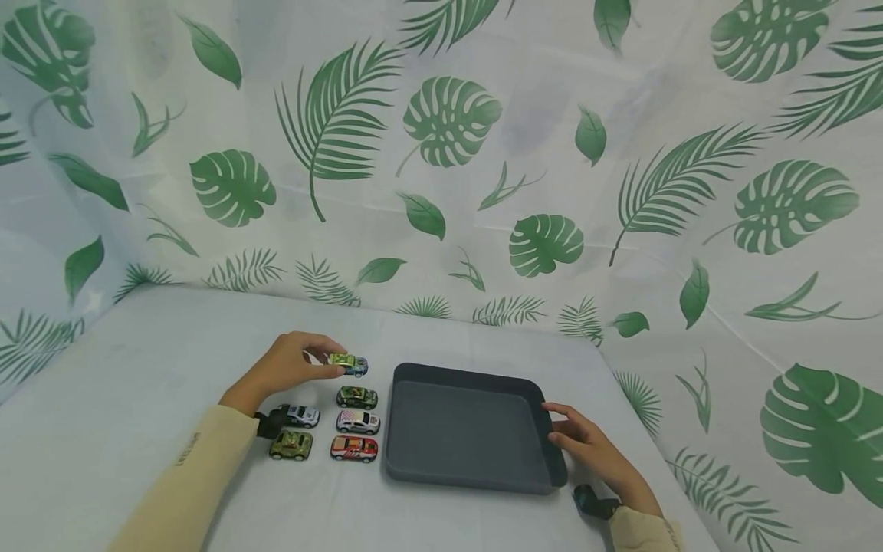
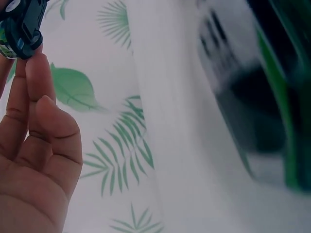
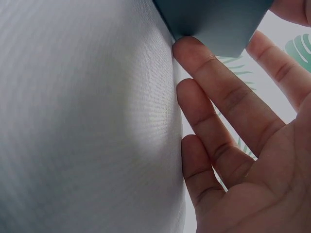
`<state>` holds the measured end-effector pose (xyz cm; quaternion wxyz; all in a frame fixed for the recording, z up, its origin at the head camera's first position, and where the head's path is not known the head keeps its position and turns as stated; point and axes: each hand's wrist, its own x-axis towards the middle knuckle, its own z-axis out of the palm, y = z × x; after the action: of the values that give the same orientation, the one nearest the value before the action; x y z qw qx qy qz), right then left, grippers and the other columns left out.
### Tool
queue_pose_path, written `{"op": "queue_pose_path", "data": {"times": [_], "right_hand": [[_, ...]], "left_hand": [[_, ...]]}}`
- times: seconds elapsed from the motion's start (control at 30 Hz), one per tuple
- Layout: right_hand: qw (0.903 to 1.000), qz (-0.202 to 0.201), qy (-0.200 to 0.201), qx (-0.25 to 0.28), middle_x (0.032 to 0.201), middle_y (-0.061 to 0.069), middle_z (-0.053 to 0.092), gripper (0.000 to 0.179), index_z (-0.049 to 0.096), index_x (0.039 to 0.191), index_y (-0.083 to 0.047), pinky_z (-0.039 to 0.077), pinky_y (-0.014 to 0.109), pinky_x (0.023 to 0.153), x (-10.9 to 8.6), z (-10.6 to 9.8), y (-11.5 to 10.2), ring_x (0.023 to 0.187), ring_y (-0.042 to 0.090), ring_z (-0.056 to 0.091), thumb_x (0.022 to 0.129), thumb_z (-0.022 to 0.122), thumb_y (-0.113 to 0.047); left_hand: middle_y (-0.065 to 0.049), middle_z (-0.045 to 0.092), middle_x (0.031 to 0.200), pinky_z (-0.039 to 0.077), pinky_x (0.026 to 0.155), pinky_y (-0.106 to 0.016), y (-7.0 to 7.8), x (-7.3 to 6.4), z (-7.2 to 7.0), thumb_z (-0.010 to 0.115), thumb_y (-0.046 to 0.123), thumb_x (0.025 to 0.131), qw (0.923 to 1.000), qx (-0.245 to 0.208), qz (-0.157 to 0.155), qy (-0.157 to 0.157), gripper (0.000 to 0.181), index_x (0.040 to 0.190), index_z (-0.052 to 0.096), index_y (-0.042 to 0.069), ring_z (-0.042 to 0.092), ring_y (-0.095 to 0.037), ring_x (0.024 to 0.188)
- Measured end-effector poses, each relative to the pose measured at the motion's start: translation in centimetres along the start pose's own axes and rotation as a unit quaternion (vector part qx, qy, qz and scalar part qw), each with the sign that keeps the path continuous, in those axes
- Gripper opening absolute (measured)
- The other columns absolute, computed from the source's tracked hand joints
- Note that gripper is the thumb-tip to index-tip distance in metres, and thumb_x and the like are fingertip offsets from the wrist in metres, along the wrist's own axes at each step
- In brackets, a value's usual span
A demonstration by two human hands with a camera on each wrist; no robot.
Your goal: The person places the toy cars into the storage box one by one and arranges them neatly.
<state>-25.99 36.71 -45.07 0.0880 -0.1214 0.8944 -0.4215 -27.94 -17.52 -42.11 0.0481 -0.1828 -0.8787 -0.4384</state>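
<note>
My left hand (image 1: 286,363) pinches a small green and blue toy car (image 1: 352,365) between thumb and fingers, above the far end of a column of cars. The left wrist view shows the car's dark underside (image 2: 30,24) at the fingertips. Below it are a camouflage toy car (image 1: 357,396), a white one (image 1: 358,421) and a red one (image 1: 354,448). My right hand (image 1: 586,445) holds the right wall of a dark grey rectangular tray (image 1: 469,429), thumb at the rim, fingers along the outside. Nothing lies in the tray.
Near my left wrist stand a silver and black toy car (image 1: 302,415) and an olive green one (image 1: 290,445). A white cloth covers the table (image 1: 207,330). Behind and at the sides hangs a leaf-patterned curtain (image 1: 483,192).
</note>
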Motion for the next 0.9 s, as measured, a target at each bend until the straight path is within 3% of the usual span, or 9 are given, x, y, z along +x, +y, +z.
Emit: {"op": "queue_pose_path", "data": {"times": [0.63,0.9], "right_hand": [[1.0000,-0.005,-0.007,0.002,0.140,0.029,0.065,0.058,0.046,0.159,0.000,0.055,0.056,0.102,0.1,0.1,-0.1,0.121,0.036,0.069,0.108,0.067,-0.017],[1.0000,0.001,-0.001,0.000,0.140,0.029,0.065,0.059,0.047,0.159,-0.003,0.052,0.061,0.105,0.1,0.0,0.0,0.122,0.038,0.068,0.107,0.068,-0.018]], "left_hand": [[-0.004,0.079,0.113,0.059,0.090,-0.047,2.0,1.9,2.0,0.087,0.025,0.094,0.9994,-0.006,0.033,-0.006,0.030,0.119,0.082,0.010,0.069,-0.019,0.098],[-0.002,0.078,0.111,0.059,0.091,-0.048,3.2,2.8,2.9,0.088,0.025,0.094,0.9992,-0.008,0.036,-0.015,0.029,0.119,0.083,0.011,0.070,-0.021,0.100]]}}
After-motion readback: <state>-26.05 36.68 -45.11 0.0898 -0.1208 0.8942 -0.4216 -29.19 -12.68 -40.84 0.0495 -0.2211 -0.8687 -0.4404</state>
